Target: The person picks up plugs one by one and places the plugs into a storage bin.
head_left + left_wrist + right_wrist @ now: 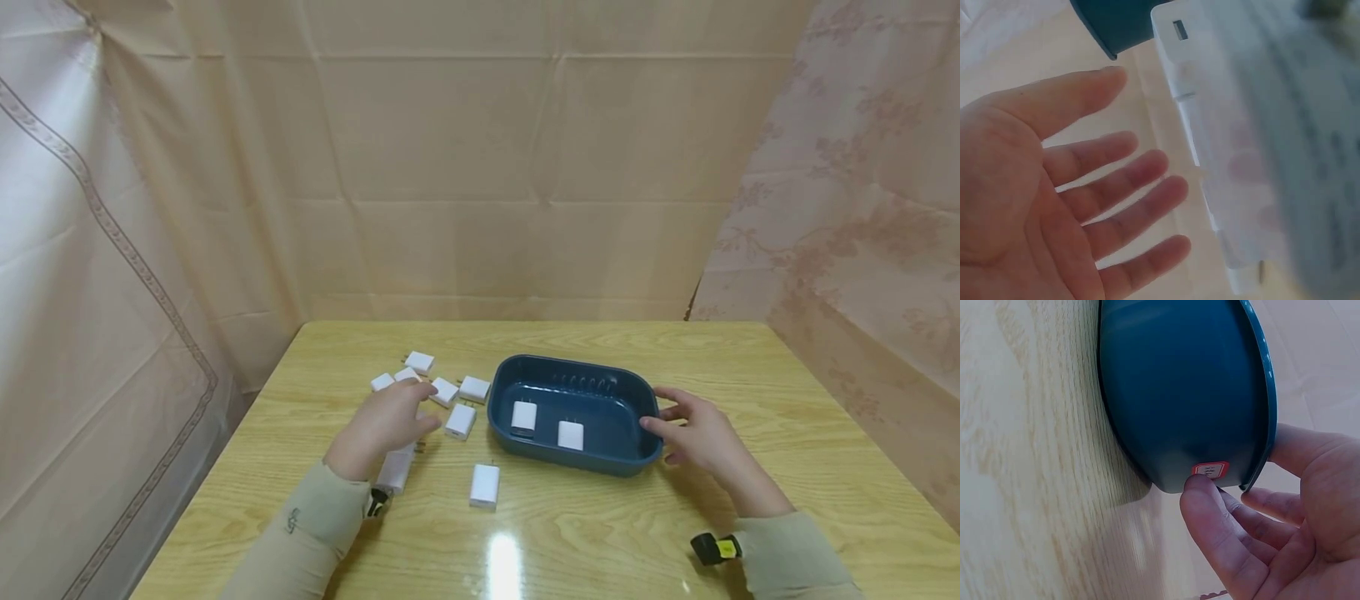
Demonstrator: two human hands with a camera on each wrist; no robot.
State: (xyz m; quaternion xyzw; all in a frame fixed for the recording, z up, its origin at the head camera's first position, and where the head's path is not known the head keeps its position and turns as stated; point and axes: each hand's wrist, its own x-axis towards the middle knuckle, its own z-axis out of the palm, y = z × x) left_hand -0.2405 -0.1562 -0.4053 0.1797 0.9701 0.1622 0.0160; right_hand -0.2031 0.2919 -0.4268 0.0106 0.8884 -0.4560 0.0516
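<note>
The left hand (393, 421) is wide, its thumb and fingers spread apart, over a loose group of white chargers (461, 422) lying to the left of a dark blue basin. The right hand (701, 433) holds the right end of that basin (570, 460), gripping its rim, with a fingertip at a small red-edged label (1210, 469) on the outer wall. One white block (396, 469), partly hidden, lies beside the left wrist; a single charger (484, 486) lies nearer the person, apart from the group. Two more chargers (571, 436) lie inside the basin, toward its left and near side. Everything sits on a glossy wood-grain surface (585, 533), with beige cloth (450, 167) hanging behind and floral cloth (862, 208) on the right.
</note>
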